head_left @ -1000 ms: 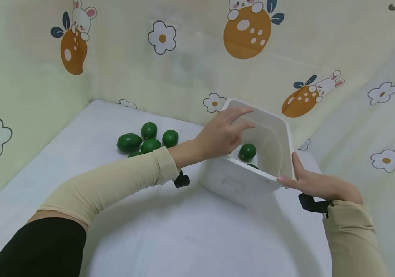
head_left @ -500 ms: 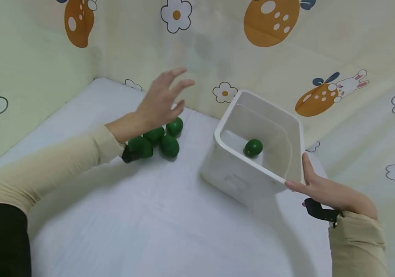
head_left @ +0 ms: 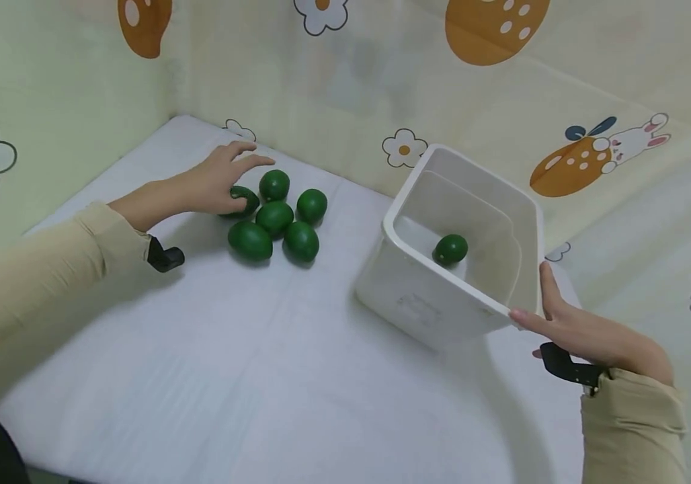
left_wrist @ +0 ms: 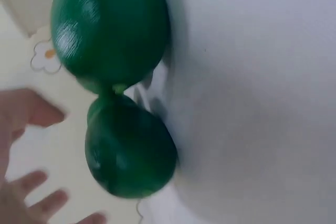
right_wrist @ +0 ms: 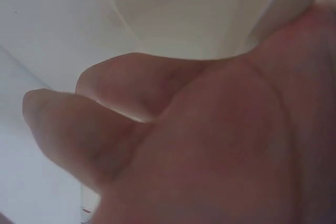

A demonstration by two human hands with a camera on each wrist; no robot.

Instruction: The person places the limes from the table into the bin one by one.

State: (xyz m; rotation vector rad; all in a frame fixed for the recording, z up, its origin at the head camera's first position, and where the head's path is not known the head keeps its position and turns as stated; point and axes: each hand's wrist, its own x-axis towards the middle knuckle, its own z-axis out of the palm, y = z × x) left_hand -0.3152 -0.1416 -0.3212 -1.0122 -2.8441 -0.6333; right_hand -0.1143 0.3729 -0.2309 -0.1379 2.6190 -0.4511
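Note:
In the head view my left hand [head_left: 203, 185] is over the far left of a group of several green limes on the table. Its fingers are loosely bent and spread, with the thumb in front of one partly hidden lime [head_left: 245, 200]; whether it touches is unclear. Beside that lie a front lime [head_left: 251, 241] and a middle lime [head_left: 275, 218]. The left wrist view shows a lime [left_wrist: 131, 150] a little apart from the fingertips [left_wrist: 50, 116]. My right hand [head_left: 593, 333] holds the near right corner of a white plastic bin [head_left: 427, 296], thumb at the rim. One lime [head_left: 451, 249] is visible inside.
A white cloth covers the table [head_left: 297, 376]. Pale patterned curtains [head_left: 345, 81] hang close behind it and at both sides. The bin's tall front wall hides part of its floor.
My left hand has moved left from above the bin to the limes on the table, its fingers empty on the way. The right hand stays at the bin's corner. The head view has tilted down.

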